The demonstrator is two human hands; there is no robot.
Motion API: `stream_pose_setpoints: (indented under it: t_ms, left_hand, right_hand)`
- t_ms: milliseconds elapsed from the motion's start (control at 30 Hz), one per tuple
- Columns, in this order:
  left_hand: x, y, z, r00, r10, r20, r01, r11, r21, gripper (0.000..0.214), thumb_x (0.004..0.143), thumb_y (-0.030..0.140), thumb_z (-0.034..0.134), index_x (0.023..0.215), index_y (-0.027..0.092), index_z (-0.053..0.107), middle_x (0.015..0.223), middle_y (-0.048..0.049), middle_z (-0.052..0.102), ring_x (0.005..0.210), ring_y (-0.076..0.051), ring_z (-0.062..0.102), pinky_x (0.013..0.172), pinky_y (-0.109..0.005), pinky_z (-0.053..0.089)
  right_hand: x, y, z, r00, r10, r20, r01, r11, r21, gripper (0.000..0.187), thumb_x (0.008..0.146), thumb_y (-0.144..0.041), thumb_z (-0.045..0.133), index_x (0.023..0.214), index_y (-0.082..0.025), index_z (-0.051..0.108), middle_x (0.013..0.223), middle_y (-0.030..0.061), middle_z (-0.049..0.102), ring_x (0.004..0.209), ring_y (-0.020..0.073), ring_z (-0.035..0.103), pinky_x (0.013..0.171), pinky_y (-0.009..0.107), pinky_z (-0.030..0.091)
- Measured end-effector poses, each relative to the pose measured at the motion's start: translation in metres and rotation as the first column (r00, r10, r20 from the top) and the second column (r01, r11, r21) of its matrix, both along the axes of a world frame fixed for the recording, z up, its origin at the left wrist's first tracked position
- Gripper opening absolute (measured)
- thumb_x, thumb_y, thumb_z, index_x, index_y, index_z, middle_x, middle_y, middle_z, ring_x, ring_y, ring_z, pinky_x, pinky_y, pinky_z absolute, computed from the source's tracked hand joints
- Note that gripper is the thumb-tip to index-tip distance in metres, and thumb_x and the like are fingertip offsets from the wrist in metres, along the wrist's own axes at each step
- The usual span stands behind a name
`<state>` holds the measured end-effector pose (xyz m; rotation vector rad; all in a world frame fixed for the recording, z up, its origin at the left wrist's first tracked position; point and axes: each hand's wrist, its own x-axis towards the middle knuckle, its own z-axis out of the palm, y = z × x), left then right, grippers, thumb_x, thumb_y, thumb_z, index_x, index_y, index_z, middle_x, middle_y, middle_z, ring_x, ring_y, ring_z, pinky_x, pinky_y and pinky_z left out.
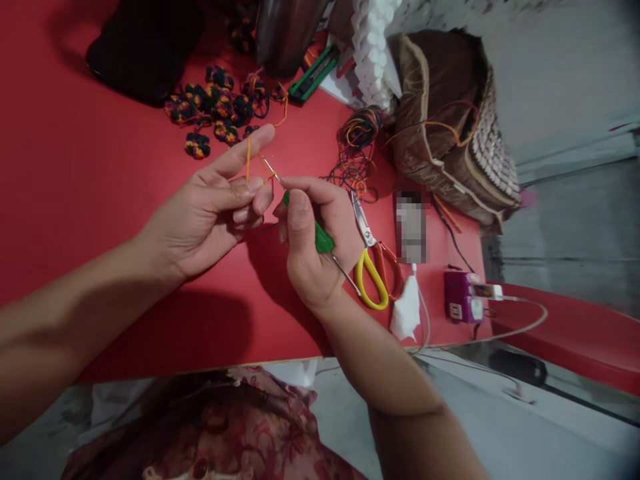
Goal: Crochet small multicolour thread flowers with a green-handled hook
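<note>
My right hand (317, 233) is closed around the green handle of a crochet hook (324, 238), whose thin metal tip points up and left. Orange yarn (249, 159) runs over the raised index finger of my left hand (210, 207); the thumb and other fingers of that hand pinch the yarn beside the hook. A small loop of yarn sits around the hook's shaft. The two hands are close together above the red table (200, 320). Beyond them lies a cluster of small dark, multicoloured crocheted pieces (225, 103).
Right of my hands lie scissors (371, 267) with yellow and orange handles, a tangle of yarn (361, 133) and a blurred-out phone (411, 227) on a cable. A green box cutter (314, 75), a brown bag (440, 120) and a purple power adapter (463, 297) are farther out.
</note>
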<state>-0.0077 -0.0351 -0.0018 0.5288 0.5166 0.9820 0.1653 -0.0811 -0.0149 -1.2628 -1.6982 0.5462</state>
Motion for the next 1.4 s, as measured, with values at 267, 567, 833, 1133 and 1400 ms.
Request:
stream_pose_setpoints:
  t_ms: [267,567,833,1133,1400]
  left_hand:
    - [0.003,-0.004,0.007,0.997,0.035,-0.075,-0.032,0.999,0.034,0.047,0.091,0.009,0.086,0.135,0.025,0.084,0.068,0.002,0.07,0.064,-0.014,0.063,0.059,-0.022,0.052]
    - [0.002,-0.002,0.007,0.989,-0.003,-0.146,0.011,0.998,0.057,0.05,0.088,0.011,0.088,0.136,0.025,0.084,0.067,0.0019,0.068,0.054,-0.013,0.054,0.049,-0.024,0.039]
    - [0.001,-0.001,0.01,0.978,0.03,-0.207,-0.015,0.997,0.07,0.051,0.09,0.01,0.084,0.138,0.025,0.083,0.065,0.0025,0.067,0.052,-0.012,0.049,0.049,-0.024,0.036]
    - [-0.002,0.003,0.013,1.0,0.001,-0.002,-0.001,0.997,-0.073,0.039,0.094,0.001,0.074,0.125,0.023,0.084,0.068,0.002,0.07,0.053,-0.008,0.046,0.056,-0.019,0.042]
    - [-0.006,0.006,0.009,0.992,-0.117,0.05,0.119,0.993,-0.025,0.043,0.086,0.006,0.081,0.127,0.018,0.083,0.061,0.0054,0.056,0.053,-0.009,0.047,0.059,-0.023,0.043]
  right_hand:
    - [-0.005,0.005,0.005,0.984,-0.124,-0.128,0.137,0.985,0.101,0.032,0.115,-0.058,0.061,0.113,-0.031,0.079,0.081,0.0019,0.075,0.073,0.0189,0.074,0.075,0.036,0.067]
    - [-0.01,0.008,0.02,0.892,-0.16,-0.424,0.109,0.984,-0.143,0.032,0.105,-0.064,0.077,0.097,-0.033,0.081,0.07,-0.0012,0.067,0.051,0.0145,0.055,0.049,0.033,0.052]
    - [-0.005,0.011,0.024,0.763,-0.117,-0.636,-0.03,0.976,-0.215,0.029,0.105,-0.058,0.08,0.094,-0.032,0.083,0.07,-0.0049,0.065,0.045,0.0084,0.043,0.044,0.027,0.039]
    - [-0.008,0.02,0.029,0.648,-0.141,-0.748,-0.19,0.922,-0.338,0.032,0.1,-0.061,0.084,0.097,-0.03,0.077,0.072,-0.0053,0.061,0.049,0.0079,0.035,0.044,0.024,0.035]
    - [0.0,0.027,0.028,0.522,-0.111,-0.846,-0.509,0.755,-0.413,0.029,0.096,-0.05,0.086,0.086,-0.025,0.077,0.057,-0.0107,0.054,0.04,0.0039,0.024,0.037,0.017,0.025]
